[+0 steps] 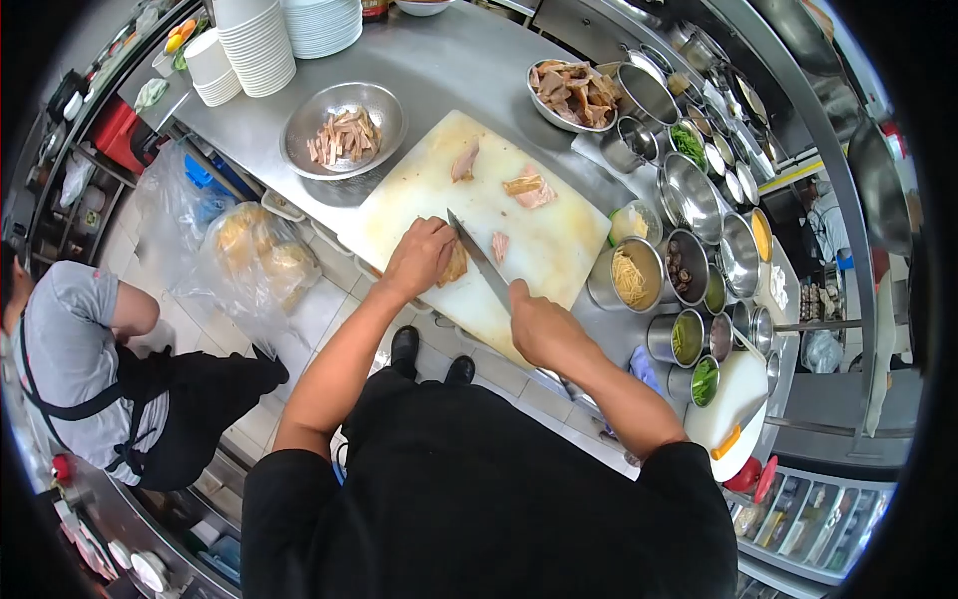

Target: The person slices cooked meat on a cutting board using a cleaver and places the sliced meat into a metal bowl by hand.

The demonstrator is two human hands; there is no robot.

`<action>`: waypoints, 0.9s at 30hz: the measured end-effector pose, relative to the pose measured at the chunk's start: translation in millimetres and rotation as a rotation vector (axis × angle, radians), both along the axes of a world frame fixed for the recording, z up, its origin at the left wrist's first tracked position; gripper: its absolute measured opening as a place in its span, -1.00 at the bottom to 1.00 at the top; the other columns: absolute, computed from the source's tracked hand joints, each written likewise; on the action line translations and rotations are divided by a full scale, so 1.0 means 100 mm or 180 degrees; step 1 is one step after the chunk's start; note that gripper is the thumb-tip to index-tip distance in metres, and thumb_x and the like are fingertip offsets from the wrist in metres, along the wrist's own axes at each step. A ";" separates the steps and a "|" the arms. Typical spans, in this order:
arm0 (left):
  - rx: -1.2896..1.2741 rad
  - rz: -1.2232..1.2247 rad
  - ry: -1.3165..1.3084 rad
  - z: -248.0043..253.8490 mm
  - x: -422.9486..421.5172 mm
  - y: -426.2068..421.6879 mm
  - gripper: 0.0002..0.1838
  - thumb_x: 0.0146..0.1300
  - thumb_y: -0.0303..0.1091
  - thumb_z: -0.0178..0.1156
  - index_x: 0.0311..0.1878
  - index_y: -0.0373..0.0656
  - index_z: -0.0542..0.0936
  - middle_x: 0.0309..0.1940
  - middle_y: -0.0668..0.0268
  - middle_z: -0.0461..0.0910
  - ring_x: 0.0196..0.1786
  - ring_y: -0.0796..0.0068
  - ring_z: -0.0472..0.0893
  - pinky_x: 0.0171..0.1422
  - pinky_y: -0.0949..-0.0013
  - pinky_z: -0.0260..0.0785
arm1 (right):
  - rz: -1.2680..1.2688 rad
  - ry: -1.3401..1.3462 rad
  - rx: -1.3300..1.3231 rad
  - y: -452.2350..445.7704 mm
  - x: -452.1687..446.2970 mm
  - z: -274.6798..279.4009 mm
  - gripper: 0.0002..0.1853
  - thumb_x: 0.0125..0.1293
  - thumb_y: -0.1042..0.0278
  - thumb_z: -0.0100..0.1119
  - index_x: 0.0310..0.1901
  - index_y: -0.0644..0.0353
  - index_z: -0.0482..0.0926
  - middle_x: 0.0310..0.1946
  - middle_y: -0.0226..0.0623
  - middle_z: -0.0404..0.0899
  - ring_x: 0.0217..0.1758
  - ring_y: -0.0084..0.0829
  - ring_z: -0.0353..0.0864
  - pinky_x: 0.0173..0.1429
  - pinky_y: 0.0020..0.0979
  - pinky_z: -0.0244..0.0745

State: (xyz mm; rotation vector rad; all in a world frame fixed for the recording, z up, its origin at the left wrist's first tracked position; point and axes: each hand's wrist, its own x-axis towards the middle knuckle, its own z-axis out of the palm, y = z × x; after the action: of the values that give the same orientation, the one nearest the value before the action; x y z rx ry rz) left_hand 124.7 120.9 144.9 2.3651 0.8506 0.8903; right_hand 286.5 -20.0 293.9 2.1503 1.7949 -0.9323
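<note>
My right hand (pixel 549 327) is wrapped round the handle of a kitchen knife (pixel 479 257), whose blade points away across the white cutting board (pixel 419 205). My left hand (pixel 420 257) is closed, with its fingers pressed onto a browned piece of meat (pixel 455 268) at the board's near edge, just left of the blade. A small pink meat slice (pixel 499 246) lies right of the blade. Farther up the board are another pale piece (pixel 465 162) and a larger skin-edged piece (pixel 530 188). Sliced meat strips (pixel 345 136) fill part of a steel colander (pixel 303 108) beyond the board.
A bowl of meat pieces (pixel 575 92) stands at the back right. Several steel containers, one with noodles (pixel 631 277), crowd the right side. A second knife with an orange handle (pixel 726 443) rests on another board (pixel 711 424). At left, a person (pixel 75 349) is beside a plastic bag (pixel 254 250).
</note>
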 end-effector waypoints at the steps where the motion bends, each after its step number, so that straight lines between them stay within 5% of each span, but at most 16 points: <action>1: -0.0020 -0.0003 -0.0009 -0.02 0.00 0.00 -0.92 0.25 -0.54 0.27 -0.20 -0.22 0.65 -0.21 0.13 0.58 -0.13 0.04 0.54 0.03 0.14 0.43 | 0.0025 -0.0016 0.0031 0.02 -0.02 -0.10 -0.78 0.36 0.56 -0.15 0.00 0.42 0.31 -0.23 0.36 0.66 -0.10 0.27 0.71 -0.01 0.10 0.57; 8: -0.0034 0.0023 -0.0311 -0.06 -0.01 -0.01 -0.91 0.25 -0.53 0.26 -0.19 -0.24 0.64 -0.23 0.12 0.56 -0.12 0.03 0.55 0.02 0.12 0.44 | 0.0044 0.0001 0.0380 0.01 -0.02 -0.15 -0.81 0.34 0.55 -0.13 -0.05 0.43 0.29 -0.36 0.42 0.62 -0.23 0.36 0.68 -0.07 0.19 0.53; 27: -0.0093 0.0037 -0.0589 -0.09 -0.05 0.00 -0.94 0.24 -0.54 0.26 -0.23 -0.27 0.63 -0.29 0.10 0.55 -0.16 0.03 0.54 0.00 0.12 0.43 | -0.0026 -0.0109 0.0203 0.08 -0.16 -0.14 -0.73 0.29 0.61 -0.07 0.01 0.44 0.28 -0.24 0.48 0.62 -0.13 0.34 0.69 0.04 0.16 0.54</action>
State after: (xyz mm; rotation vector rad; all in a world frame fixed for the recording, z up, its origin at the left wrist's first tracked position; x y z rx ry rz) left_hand 119.2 120.5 135.6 2.2138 0.7980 1.0747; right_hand 270.4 -12.2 280.3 2.1994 1.8248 -0.8460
